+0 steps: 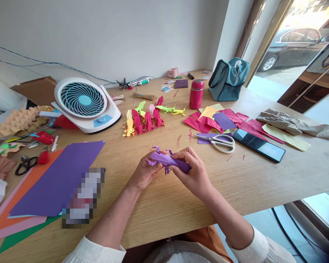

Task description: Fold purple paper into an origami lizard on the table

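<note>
Above the front middle of the table, a purple folded-paper figure (166, 159) with thin curled legs is held between both hands. My left hand (146, 171) pinches its left end, fingers partly tucked beneath the paper. At the other end, my right hand (193, 171) closes thumb and fingers on the purple body. Beyond the hands stands a cluster of finished paper figures (144, 120) in magenta, yellow, green and pink. White-handled scissors (222, 143) lie to the right, on a piece of purple paper (204, 138).
A white fan (84, 102) stands at the back left, with coloured sheets (57, 179) and a pixelated phone-like object (83, 199) before it. A magenta flask (196, 95), teal bag (229, 80), paper pieces (200, 122) and phone (259, 145) are rightward. Another person's hand (0, 166) shows far left.
</note>
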A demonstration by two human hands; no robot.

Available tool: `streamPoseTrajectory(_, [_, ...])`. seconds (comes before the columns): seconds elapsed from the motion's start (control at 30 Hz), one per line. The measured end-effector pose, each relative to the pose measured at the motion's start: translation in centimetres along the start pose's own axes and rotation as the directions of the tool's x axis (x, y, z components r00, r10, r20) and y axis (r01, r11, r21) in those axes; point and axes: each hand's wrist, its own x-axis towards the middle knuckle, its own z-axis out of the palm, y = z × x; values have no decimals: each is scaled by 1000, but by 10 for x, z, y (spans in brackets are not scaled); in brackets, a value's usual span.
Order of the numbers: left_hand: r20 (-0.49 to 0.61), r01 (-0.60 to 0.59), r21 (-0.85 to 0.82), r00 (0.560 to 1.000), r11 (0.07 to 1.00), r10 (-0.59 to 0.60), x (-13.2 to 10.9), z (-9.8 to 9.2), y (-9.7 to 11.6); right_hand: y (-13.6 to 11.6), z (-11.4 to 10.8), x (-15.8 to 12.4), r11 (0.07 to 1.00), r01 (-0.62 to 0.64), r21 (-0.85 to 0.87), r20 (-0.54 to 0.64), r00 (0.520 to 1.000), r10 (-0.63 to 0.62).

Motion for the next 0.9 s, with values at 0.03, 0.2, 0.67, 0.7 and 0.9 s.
streamPoseTrajectory(0.03, [-5, -3, 6, 1000, 1000, 3, 0, 1, 1, 0, 0, 0, 1000, -3, 3, 3, 1000, 3])
streamPoseTrajectory(0.2, [-19, -6, 42, 1000, 999, 7, -2, 1, 3, 1, 0, 0, 1000, 13, -15, 18, 1000, -12])
streamPoseTrajectory(0.67, [6, -83, 127, 997, 988, 83, -4, 0, 1, 0, -1, -1, 999, 17, -42, 18, 1000, -16])
streamPoseTrajectory(0.7, [10, -81, 128, 997, 988, 81, -4, -1, 1, 0, 0, -2, 998, 19, -58, 23, 1000, -17])
streamPoseTrajectory(0.9, [43, -109, 179, 994, 978, 103, -4, -3, 1, 0, -1, -3, 994, 41, -102, 55, 998, -36])
